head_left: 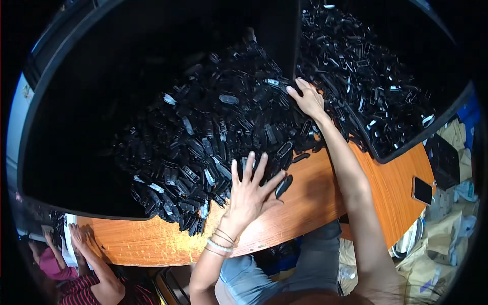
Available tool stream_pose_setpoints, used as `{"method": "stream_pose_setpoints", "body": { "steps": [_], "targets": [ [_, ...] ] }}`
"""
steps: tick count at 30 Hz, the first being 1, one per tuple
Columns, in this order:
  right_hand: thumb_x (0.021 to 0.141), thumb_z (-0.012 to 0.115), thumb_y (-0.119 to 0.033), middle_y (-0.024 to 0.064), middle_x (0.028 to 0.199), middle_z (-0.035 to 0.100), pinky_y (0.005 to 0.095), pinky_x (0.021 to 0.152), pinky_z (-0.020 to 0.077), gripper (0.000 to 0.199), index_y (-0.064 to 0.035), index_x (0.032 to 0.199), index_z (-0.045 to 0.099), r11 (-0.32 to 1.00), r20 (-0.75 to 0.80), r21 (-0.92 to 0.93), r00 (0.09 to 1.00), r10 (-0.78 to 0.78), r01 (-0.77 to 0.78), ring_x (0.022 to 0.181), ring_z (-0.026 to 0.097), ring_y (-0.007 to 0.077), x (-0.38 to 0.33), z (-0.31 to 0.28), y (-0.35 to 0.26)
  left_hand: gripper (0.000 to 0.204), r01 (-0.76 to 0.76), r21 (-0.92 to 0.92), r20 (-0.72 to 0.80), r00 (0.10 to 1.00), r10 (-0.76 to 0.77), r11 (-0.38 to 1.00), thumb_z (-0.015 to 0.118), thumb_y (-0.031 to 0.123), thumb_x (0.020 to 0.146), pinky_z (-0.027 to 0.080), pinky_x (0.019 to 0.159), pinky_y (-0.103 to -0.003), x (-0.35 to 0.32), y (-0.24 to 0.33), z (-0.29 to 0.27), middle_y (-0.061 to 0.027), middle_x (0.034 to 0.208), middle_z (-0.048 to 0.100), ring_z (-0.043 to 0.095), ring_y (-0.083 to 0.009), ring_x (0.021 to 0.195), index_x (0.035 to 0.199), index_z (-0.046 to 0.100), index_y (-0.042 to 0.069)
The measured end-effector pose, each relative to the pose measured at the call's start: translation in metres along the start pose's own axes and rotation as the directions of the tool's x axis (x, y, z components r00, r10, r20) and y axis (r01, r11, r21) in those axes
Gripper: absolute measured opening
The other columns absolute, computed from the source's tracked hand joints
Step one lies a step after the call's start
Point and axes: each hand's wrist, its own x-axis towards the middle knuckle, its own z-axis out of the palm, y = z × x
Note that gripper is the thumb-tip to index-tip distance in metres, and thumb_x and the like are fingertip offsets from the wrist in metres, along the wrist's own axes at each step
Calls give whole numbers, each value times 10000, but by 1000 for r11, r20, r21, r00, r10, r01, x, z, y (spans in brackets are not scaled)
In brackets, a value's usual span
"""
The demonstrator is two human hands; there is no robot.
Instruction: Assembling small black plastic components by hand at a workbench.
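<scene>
Left hand (pixel 249 190) splayed flat, fingers wide, pressing on the near edge of a heap of small black clips (pixel 213 137) spilled across the wooden desk (pixel 315 203); nothing pinched; right hand (pixel 307 99) laid open on the heap's far side by a dark bin (pixel 406 145), holding nothing visible; probably light, stiff plastic pieces, loose and apt to slide or tangle; best raked in handfuls or picked singly by the long sides; one stray clip (pixel 283 186) beside the left fingers; phone (pixel 422 190) at the right edge; another person's hands (pixel 79 236) lower left
</scene>
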Motion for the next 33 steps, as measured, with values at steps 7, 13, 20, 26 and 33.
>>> {"method": "stream_pose_setpoints", "body": {
  "steps": [7, 13, 20, 26, 33],
  "targets": [
    [831, 532, -524, 149, 1137, 597, 411, 907, 413, 527, -64, 1060, 650, 996, 76, 42, 993, -86, 83, 1094, 527, 310, -55, 5, -49, 634, 9, 28, 5, 1000, -9, 1000, 639, 572, 674, 82, 1036, -640, 4, 5, 7, -148, 1451, 253, 159, -366, 1351, 1244, 535, 315],
    [848, 511, -499, 192, 1112, 580, 426, 936, 340, 538, -70, 1158, 606, 982, 157, 135, 976, -154, 133, 1106, 484, 300, -91, 2, -74, 590, 78, 13, -26, 997, -78, 997, 664, 502, 699, 66, 1051, -620, -30, 21, 7, -168, 1418, 292, 195, -372, 1334, 1231, 554, 273],
    [868, 570, -248, 136, 907, 665, 332, 752, 482, 265, -18, 823, 694, 883, -42, 448, 990, -137, 141, 820, 635, 272, -90, -25, -43, 586, 24, -27, -132, 991, -27, 999, 691, 452, 697, 113, 1045, -622, -56, 21, 14, -198, 1375, 333, 251, -362, 1314, 1186, 562, 155],
    [934, 412, -306, 158, 1242, 517, 450, 973, 336, 386, -46, 1167, 578, 916, -172, -393, 972, -157, 78, 1183, 436, 293, -67, -60, 65, 678, -119, -26, -190, 975, 112, 993, 699, 495, 701, 105, 1051, -597, -55, 44, 24, -201, 1392, 323, 270, -357, 1320, 1249, 506, 147],
    [921, 463, -267, 143, 1223, 515, 454, 989, 312, 341, -37, 1130, 603, 957, -83, -218, 973, -214, 191, 1170, 428, 316, -110, -39, 15, 635, -100, -17, -121, 988, 97, 995, 601, 471, 790, 89, 1067, -577, -34, 67, 30, -179, 1411, 303, 220, -302, 1354, 1346, 407, 236]
  ]
}}
